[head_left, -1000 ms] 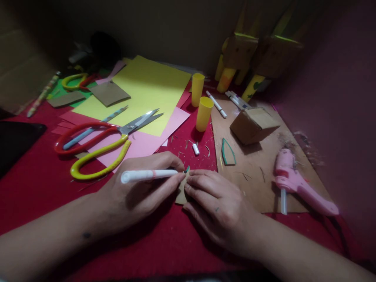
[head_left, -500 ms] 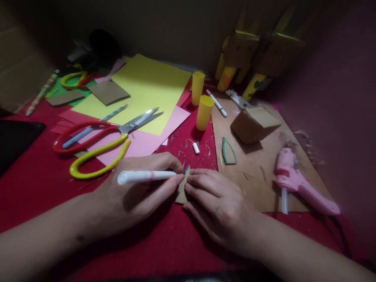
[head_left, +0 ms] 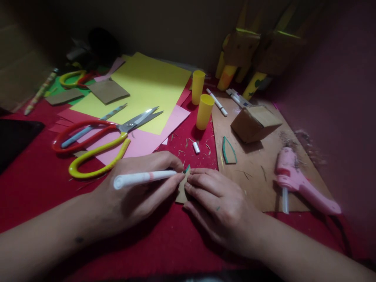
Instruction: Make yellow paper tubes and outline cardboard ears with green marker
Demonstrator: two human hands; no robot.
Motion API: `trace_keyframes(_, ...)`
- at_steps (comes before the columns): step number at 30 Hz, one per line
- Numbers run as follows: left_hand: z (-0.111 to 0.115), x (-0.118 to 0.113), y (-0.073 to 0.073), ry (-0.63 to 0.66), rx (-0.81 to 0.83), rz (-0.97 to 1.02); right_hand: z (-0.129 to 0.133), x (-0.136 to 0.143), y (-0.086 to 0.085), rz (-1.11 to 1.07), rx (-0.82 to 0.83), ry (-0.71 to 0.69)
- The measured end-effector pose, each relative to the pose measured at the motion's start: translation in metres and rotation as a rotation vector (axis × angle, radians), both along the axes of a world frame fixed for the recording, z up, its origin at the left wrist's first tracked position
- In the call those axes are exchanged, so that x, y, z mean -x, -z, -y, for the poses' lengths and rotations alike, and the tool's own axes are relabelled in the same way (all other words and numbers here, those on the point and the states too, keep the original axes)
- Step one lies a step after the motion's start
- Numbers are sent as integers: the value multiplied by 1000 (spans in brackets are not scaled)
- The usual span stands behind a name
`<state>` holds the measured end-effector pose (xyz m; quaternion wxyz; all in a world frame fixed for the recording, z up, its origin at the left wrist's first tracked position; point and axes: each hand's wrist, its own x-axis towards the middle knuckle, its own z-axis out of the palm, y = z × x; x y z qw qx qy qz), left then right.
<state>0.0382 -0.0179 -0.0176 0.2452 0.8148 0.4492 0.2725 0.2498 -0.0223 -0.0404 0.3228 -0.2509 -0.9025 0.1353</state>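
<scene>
My left hand (head_left: 147,188) pinches a white marker (head_left: 143,178), its tip against the upper left edge of a small pointed cardboard piece (head_left: 181,192). Green ink shows at the point of that piece. With fingers closed on its right side, my right hand (head_left: 219,197) holds the piece down on the red cloth (head_left: 164,243). A similar cardboard piece (head_left: 229,152) with a green outline lies on the board to the right. The white marker cap (head_left: 196,147) rests on the cloth just beyond my hands.
Large scissors (head_left: 129,127) lie over pink and yellow paper (head_left: 149,84) at left. Two yellow paper tubes (head_left: 205,113) stand at the back. A cardboard box (head_left: 255,123) and a pink glue gun (head_left: 293,176) sit on the board (head_left: 249,196). Cardboard figures (head_left: 241,51) stand behind.
The rear end of the marker has swung slightly left and down in my left hand. My right hand keeps its place on the cardboard piece.
</scene>
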Motion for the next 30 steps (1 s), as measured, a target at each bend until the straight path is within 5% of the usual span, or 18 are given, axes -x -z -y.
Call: trace_keyframes(30, -1, 3, -7, 52, 40, -60, -1, 0, -1, -35, -3, -1)
